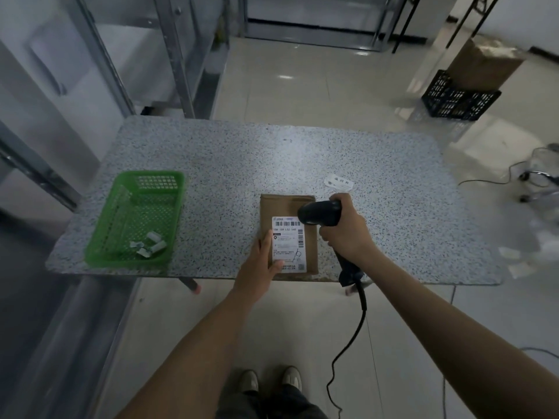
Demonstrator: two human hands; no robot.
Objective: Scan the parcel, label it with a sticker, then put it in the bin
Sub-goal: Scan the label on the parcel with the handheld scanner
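A flat brown parcel (279, 208) lies at the front edge of the speckled table (272, 155), a white shipping label (289, 247) on its top. My left hand (260, 264) rests flat on the parcel's left side, fingers spread over the label edge. My right hand (346, 229) grips a black barcode scanner (319, 211), its head aimed down at the label's barcode. The scanner's cable (360, 313) hangs down off the table. A white sticker sheet (338, 182) lies on the table just behind the parcel.
A green plastic basket (121, 207) with several small white paper scraps stands on the table's left side. A black crate (459, 99) holding a brown box sits on the floor at the far right. Metal shelving stands at the left.
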